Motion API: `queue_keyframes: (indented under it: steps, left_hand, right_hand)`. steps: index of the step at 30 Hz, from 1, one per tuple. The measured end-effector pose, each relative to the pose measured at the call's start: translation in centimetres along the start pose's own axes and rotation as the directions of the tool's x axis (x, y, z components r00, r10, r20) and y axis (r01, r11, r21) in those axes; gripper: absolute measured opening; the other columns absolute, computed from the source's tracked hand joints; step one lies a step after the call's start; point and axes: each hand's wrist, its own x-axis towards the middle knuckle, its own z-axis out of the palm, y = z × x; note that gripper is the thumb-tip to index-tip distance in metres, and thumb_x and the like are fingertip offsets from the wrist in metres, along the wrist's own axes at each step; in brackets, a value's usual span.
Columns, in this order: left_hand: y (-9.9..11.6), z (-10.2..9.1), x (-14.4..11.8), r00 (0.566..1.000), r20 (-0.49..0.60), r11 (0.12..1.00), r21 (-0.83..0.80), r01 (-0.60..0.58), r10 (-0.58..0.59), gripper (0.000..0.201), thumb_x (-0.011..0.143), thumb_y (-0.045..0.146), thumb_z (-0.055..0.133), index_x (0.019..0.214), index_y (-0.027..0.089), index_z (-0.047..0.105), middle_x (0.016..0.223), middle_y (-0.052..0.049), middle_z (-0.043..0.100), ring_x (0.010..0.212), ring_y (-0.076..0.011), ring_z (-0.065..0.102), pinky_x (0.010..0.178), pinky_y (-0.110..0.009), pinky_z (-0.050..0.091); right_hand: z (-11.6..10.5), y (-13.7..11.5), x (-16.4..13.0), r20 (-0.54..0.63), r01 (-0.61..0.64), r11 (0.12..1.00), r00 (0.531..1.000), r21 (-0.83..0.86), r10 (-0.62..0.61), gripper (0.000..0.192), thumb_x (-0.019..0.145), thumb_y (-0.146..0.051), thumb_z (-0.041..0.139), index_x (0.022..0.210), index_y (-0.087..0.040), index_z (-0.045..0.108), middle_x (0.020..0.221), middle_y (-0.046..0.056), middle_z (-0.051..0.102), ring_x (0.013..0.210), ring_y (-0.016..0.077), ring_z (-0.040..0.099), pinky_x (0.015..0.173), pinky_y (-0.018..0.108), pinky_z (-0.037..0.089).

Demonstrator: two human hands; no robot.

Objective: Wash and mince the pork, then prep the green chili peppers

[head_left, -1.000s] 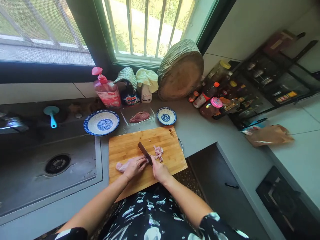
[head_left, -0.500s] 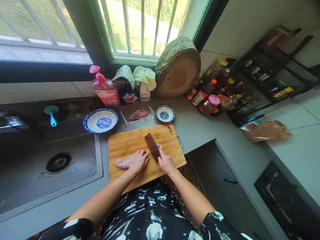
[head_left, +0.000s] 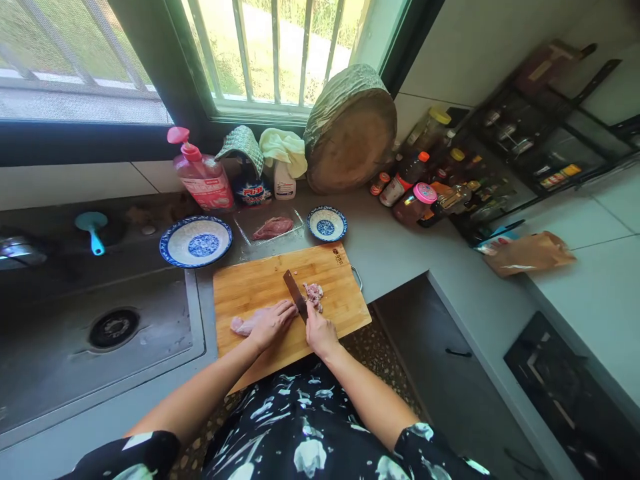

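On the cutting board (head_left: 260, 290), the left hand (head_left: 270, 323) presses flat on raw meat (head_left: 243, 325); the right hand (head_left: 320, 333) grips a knife (head_left: 295, 295) (blade beside cut pieces (head_left: 315, 294)) just right of it

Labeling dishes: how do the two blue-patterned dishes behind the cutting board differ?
The left plate is clearly larger and wider than the right bowl. The left plate sits beside the sink; the right bowl sits nearer the sauce bottles. Both have blue rims, white insides, a blue centre motif, and hold nothing.
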Motion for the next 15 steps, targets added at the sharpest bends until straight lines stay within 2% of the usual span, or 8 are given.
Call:
queue_keyframes:
  steps: [3, 9, 15]
  left_hand:
    - [0.0, -0.1, 0.3, 1.0, -0.006, 1.0, -0.01, -0.008, 0.008, 0.033, 0.092, 0.031, 0.032, 0.104, 0.017, 0.059, 0.106, -0.009, 0.061, 0.101, -0.0193, 0.055, 0.089, -0.038, 0.047]
    - [0.2, -0.8, 0.5, 1.0, -0.014, 0.998, -0.064, -0.001, 0.0, 0.034, 0.092, 0.035, 0.032, 0.101, 0.017, 0.059, 0.104, -0.008, 0.061, 0.099, -0.0184, 0.056, 0.087, -0.036, 0.049]
    - [0.1, -0.6, 0.7, 1.0, 0.003, 0.998, -0.063, 0.005, -0.005, 0.033, 0.092, 0.036, 0.032, 0.1, 0.018, 0.06, 0.104, -0.007, 0.062, 0.099, -0.0184, 0.056, 0.09, -0.039, 0.047]
  right_hand:
    - [-0.3, -0.4, -0.1, -0.022, -0.012, 1.0, 1.0, 0.008, 0.013, 0.057, 0.086, -0.017, 0.031, 0.141, -0.01, 0.018, 0.11, 0.018, 0.059, 0.082, 0.0216, 0.064, 0.072, 0.031, 0.052]
    - [-0.1, -1.5, -0.1, 0.021, -0.049, 0.999, 0.999, -0.002, 0.049, 0.056, 0.086, -0.017, 0.034, 0.14, -0.009, 0.021, 0.101, 0.018, 0.062, 0.077, 0.0222, 0.064, 0.069, 0.032, 0.052]
    - [-0.5, -0.4, -2.9, 0.067, -0.054, 0.998, 0.996, 0.029, 0.052, 0.052, 0.085, -0.015, 0.035, 0.136, -0.009, 0.029, 0.096, 0.016, 0.064, 0.079, 0.0226, 0.064, 0.071, 0.031, 0.05]
